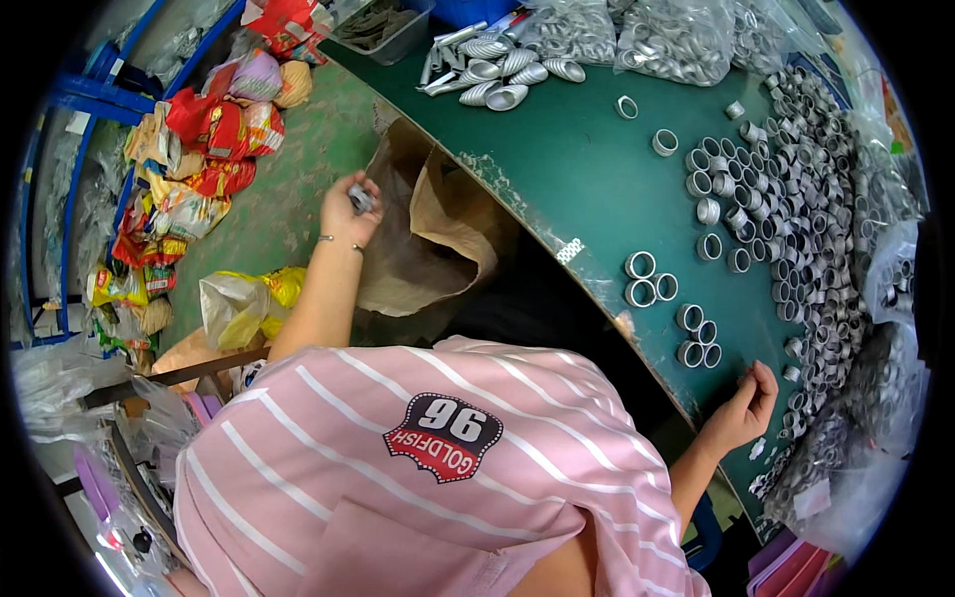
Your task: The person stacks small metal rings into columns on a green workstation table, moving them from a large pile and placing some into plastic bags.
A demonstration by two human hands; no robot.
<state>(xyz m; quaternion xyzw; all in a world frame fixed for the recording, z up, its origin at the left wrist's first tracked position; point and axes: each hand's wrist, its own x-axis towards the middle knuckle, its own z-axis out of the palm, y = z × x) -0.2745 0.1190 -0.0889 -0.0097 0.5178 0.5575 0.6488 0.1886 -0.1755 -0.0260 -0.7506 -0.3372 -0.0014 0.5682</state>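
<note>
My left hand (350, 211) is closed around one or more small grey metal fittings (360, 199), held out left of the table beside a brown sack (398, 264) with its mouth open. My right hand (741, 410) is over the table's near right edge, fingers curled together; what they hold, if anything, is hidden. Ahead of it, three short metal rings (698, 336) stand grouped on the green table (557, 179), with another group of three rings (651, 279) farther off. A large heap of similar rings (816, 209) covers the table's right side.
Angled-cut metal tubes (497, 72) and clear bags of metal parts (676, 42) lie at the far end. Filled plastic bags (214, 124) line the floor by blue shelving (99, 95). A yellow and white bag (244, 303) sits near my left forearm.
</note>
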